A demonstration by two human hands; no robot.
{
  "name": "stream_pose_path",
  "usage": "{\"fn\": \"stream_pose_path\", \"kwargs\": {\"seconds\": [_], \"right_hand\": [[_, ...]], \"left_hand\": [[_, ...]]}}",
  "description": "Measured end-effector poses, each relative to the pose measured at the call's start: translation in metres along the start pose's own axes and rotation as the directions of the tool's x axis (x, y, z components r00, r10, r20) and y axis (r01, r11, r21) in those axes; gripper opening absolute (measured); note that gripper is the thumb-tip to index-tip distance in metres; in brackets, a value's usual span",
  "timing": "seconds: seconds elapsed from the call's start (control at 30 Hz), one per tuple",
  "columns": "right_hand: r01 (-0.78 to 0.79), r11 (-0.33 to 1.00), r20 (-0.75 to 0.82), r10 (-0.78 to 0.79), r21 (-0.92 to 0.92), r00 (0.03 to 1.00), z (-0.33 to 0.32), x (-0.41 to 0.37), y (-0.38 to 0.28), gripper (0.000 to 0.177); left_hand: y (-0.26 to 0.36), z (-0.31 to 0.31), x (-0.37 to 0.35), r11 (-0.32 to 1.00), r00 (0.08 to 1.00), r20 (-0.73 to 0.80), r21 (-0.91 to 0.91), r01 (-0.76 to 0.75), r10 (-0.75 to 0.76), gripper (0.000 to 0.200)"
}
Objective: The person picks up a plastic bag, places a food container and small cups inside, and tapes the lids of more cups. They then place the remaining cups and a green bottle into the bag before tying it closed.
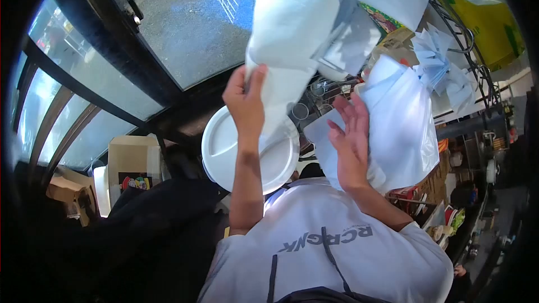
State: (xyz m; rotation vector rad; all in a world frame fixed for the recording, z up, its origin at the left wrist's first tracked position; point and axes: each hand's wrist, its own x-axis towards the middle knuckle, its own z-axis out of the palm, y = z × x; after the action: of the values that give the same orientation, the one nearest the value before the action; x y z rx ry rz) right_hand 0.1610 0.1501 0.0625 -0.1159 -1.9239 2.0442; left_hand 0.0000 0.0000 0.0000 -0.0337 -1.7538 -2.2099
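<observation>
My left hand (pixel 245 101) is closed on a limp white sheet (pixel 292 25) with rounded corners, pinching its left edge between thumb and fingers. The sheet hangs down over a round white plate (pixel 216 148) with divided compartments, in front of my chest. My right hand (pixel 352 140) is raised with its fingers apart and holds nothing. Just beside it, a white plastic bag (pixel 401 129) bulges to the right, overlapping the hand's edge in this view.
A wire rack (pixel 477 67) at the upper right carries crumpled white paper (pixel 435 59) and a yellow bag (pixel 483 28). An open cardboard box (pixel 135 154) stands at the left below a dark-framed glass door (pixel 185 28). Cluttered shelves (pixel 432 191) line the right side.
</observation>
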Motion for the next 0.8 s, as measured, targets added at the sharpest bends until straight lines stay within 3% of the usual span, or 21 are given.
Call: {"fn": "stream_pose_path", "kwargs": {"seconds": [0.03,0.07,0.17,0.2,0.3,0.33,0.43,0.5,0.53,0.6,0.63,0.7,0.77,0.8], "right_hand": [[0.002,1.0,0.018,-0.002,0.002,1.0,0.003,-0.003,0.001,0.082],[0.001,1.0,0.039,-0.001,0.004,0.999,0.004,-0.006,0.002,0.08],[-0.036,0.997,0.223,0.022,0.061,0.974,0.0,-0.002,0.006,0.076],[-0.003,1.0,0.183,0.004,-0.006,0.983,0.005,-0.008,0.003,0.059],[0.153,0.9,0.464,0.06,-0.408,0.884,0.002,-0.004,-0.012,0.042],[0.154,0.898,0.517,0.092,-0.413,0.851,0.01,-0.006,-0.026,0.031],[0.258,0.92,0.853,0.133,-0.296,0.504,0.011,-0.011,-0.048,0.033],[0.353,0.894,0.945,0.184,-0.275,0.27,0.006,-0.008,-0.061,0.037],[0.397,0.881,0.965,0.217,-0.258,0.145,0.001,-0.005,-0.067,0.039],[0.346,0.902,0.962,0.207,-0.258,0.177,-0.01,0.0,-0.079,0.043],[0.32,0.912,0.961,0.204,-0.256,0.188,-0.015,0.003,-0.087,0.045],[0.405,0.872,0.936,0.148,-0.275,0.318,-0.023,0.007,-0.11,0.05],[0.411,0.866,0.902,0.096,-0.284,0.422,-0.033,0.009,-0.121,0.052],[0.354,0.894,0.895,0.104,-0.275,0.434,-0.037,0.01,-0.12,0.054]], "left_hand": [[0.01,0.001,0.005,0.998,0.999,-0.033,-0.047,-0.03,0.028,0.03],[0.022,0.0,0.008,0.999,0.999,-0.052,0.049,0.002,0.0,0.032],[0.027,0.008,0.018,0.998,0.996,-0.054,0.02,-0.063,0.064,0.034],[0.022,0.008,0.012,0.994,0.994,-0.07,0.081,-0.075,0.081,0.034],[0.012,0.012,0.01,0.99,0.993,-0.06,0.105,-0.093,0.099,0.035],[0.01,0.015,0.006,0.992,0.994,-0.05,0.084,-0.09,0.094,0.034],[0.002,0.022,-0.003,0.993,0.995,-0.026,0.07,-0.099,0.101,0.032],[-0.002,0.028,-0.009,0.985,0.991,-0.023,0.111,-0.13,0.134,0.031],[-0.001,0.034,-0.012,0.953,0.965,-0.079,0.196,-0.23,0.249,0.03],[0.004,0.046,-0.023,0.842,0.866,-0.168,0.379,-0.384,0.47,0.03],[0.003,0.047,-0.032,0.769,0.815,-0.13,0.44,-0.463,0.565,0.032],[-0.003,0.042,-0.052,0.586,0.684,-0.033,0.546,-0.599,0.729,0.036],[-0.009,0.03,-0.072,0.629,0.679,0.286,0.255,-0.734,0.676,0.035],[-0.009,0.032,-0.084,0.814,0.777,0.298,-0.001,-0.58,0.554,0.034]]}}
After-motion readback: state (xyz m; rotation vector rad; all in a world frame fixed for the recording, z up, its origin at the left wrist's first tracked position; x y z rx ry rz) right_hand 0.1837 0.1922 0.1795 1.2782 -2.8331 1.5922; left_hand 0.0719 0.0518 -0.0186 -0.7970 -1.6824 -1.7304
